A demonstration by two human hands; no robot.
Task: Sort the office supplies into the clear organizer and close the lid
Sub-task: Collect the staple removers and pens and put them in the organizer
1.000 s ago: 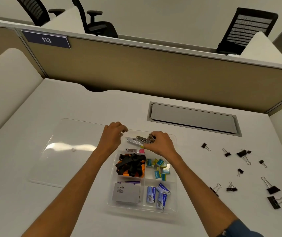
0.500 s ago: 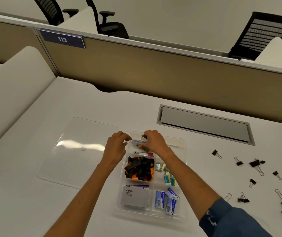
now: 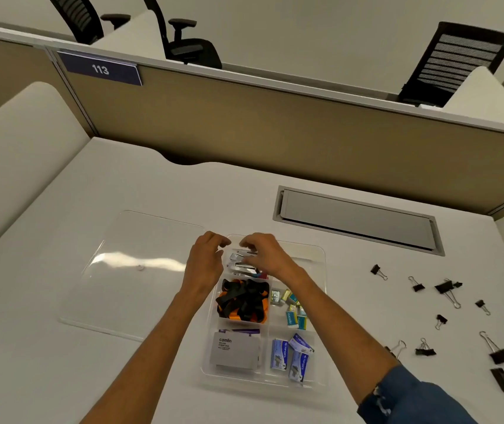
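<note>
The clear organizer (image 3: pixel 321 272) sits on the desk in front of me, its lid (image 3: pixel 128 270) lying flat to its left. Small silver staplers (image 3: pixel 240 261) lie in the far left compartment. My right hand (image 3: pixel 270 255) arches over them, its fingertips pinching the upper one. My left hand (image 3: pixel 204 261) hovers by the organizer's far left corner, fingers loosely curled and holding nothing. Other compartments hold a black and orange bundle (image 3: pixel 243 301), a grey stamp pad box (image 3: pixel 235 351), blue staple boxes (image 3: pixel 290 353) and small coloured boxes (image 3: pixel 293 313).
Several black binder clips (image 3: pixel 446 289) lie scattered on the desk to the right of the organizer. A grey cable hatch (image 3: pixel 357 221) is set into the desk behind it. A tan partition (image 3: pixel 275 133) closes off the back.
My right hand has brought the silver staplers from the organizer's far middle leftward and down into the far left compartment. My left hand has stayed at the corner. The view has drifted.
</note>
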